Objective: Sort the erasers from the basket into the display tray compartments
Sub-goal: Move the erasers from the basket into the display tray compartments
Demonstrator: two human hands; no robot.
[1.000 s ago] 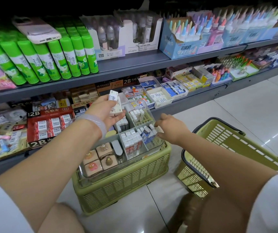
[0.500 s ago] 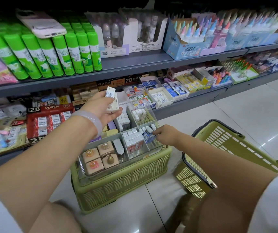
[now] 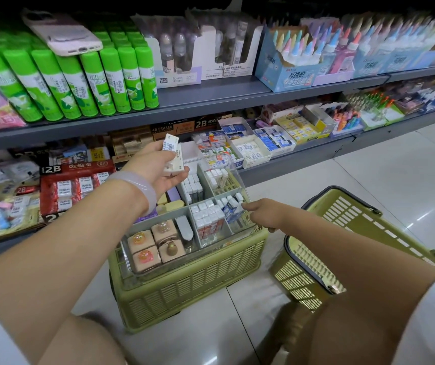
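Clear acrylic display tray (image 3: 129, 255) is sitting on an olive plastic crate (image 3: 192, 288). Left hand (image 3: 158, 167) is gripping a small stack of white sleeved erasers (image 3: 173, 155), long axis near upright, above the rear compartments. Right hand (image 3: 266, 213) is pinching a blue-and-white eraser (image 3: 231, 210) standing tilted in the right-front compartment. Olive shopping basket (image 3: 342, 219) is lying to the right, nearer the right hand.

Olive-green slatted baskets (image 3: 195, 285), clear tray (image 3: 142, 270), blue-white erasers (image 3: 231, 209).
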